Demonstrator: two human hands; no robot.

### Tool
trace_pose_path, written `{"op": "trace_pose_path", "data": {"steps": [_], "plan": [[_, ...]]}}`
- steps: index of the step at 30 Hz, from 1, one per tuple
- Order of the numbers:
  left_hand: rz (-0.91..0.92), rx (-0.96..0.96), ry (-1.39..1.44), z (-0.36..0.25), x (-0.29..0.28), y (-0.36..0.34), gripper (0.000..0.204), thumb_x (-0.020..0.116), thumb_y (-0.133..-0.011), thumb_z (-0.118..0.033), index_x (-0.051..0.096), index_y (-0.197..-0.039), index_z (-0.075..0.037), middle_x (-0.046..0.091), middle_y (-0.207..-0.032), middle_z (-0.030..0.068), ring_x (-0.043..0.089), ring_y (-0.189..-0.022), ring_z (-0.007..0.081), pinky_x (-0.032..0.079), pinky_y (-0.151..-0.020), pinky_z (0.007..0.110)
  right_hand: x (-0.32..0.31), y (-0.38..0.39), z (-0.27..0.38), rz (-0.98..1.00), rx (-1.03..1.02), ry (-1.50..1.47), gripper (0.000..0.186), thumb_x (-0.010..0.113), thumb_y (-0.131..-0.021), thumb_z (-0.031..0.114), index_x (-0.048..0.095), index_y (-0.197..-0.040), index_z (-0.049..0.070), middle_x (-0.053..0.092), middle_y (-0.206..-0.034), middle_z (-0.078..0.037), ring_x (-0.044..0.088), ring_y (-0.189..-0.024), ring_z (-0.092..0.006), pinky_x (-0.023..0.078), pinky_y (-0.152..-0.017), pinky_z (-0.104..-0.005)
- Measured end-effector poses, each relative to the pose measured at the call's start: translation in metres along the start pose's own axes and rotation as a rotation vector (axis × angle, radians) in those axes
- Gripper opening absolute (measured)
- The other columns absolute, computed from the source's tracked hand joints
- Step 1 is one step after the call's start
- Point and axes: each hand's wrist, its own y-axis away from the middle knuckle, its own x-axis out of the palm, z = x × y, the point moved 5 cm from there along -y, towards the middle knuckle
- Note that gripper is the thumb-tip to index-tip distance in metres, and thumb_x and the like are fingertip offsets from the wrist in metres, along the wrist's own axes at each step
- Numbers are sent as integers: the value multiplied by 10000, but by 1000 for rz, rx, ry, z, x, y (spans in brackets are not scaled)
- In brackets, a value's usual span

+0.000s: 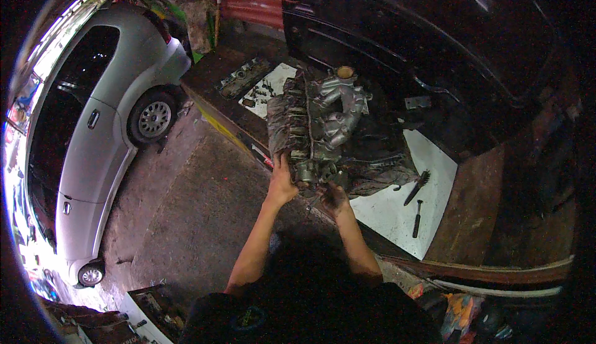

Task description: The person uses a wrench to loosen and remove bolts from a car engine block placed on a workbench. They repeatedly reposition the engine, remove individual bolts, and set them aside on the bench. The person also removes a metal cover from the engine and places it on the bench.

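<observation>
A greasy engine cylinder head [298, 117] lies on the workbench in front of me, with a silver intake manifold [343, 111] along its right side. My left hand [283, 184] grips the head's near left corner, fingers stretched along its side and thumb toward the round metal fitting [305, 171] at the near end. Just right of that fitting, my right hand [335, 199] is closed, its fingers bent and darkened with grease. Whatever sits between those fingers is too small and dark to make out. A grimy cloth [379, 179] spreads beside the right hand.
On a white sheet [397, 220] to the right lie a black-bristled brush [416, 188] and a dark-handled tool [416, 220]. Small metal parts [264, 89] and a valve cover-like casting [243, 76] sit at the far left. A silver car [102, 120] stands left; a dark vehicle body [397, 27] rises behind.
</observation>
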Motion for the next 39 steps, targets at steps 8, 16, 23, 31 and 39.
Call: {"op": "trace_pose_path", "data": {"steps": [8,16,23,31,39], "plan": [[-25,62,17,-3,-3,-1,944,708,-518,-55,183,-1297,42,212,-1311,272,268,-1212,426,295,-1003,390,-1,-4,-2,119,-28,-163,308,621,-731,191,547,-963,2,564,-851,-133,534,-745,-233,456,-564,-257],[-34,108,9,-4,-5,0,941,730,-532,-77,186,-1290,45,193,-1322,283,273,-1212,428,310,-992,405,11,-3,-3,65,-37,-152,310,606,-740,156,516,-1004,21,518,-782,-80,489,-670,-188,414,-554,-259],[-27,73,-2,-2,-3,0,921,730,-539,-82,206,-1287,39,151,-1345,294,252,-1222,437,316,-991,415,9,-1,2,110,-43,-126,275,612,-734,189,537,-936,17,508,-735,-58,479,-667,-176,405,-575,-266],[-37,66,45,-2,-4,0,915,732,-527,-60,231,-1290,-3,132,-1352,289,250,-1221,440,322,-988,417,-5,-2,3,71,-65,-68,277,646,-716,196,541,-910,28,572,-854,-101,526,-695,-214,440,-587,-307],[-40,53,29,-1,-3,1,931,739,-534,-67,210,-1295,18,131,-1353,290,235,-1233,430,307,-999,406,-8,0,1,247,4,-115,452,677,-691,237,499,-1041,12,559,-934,-139,532,-792,-233,449,-638,-285]]}}
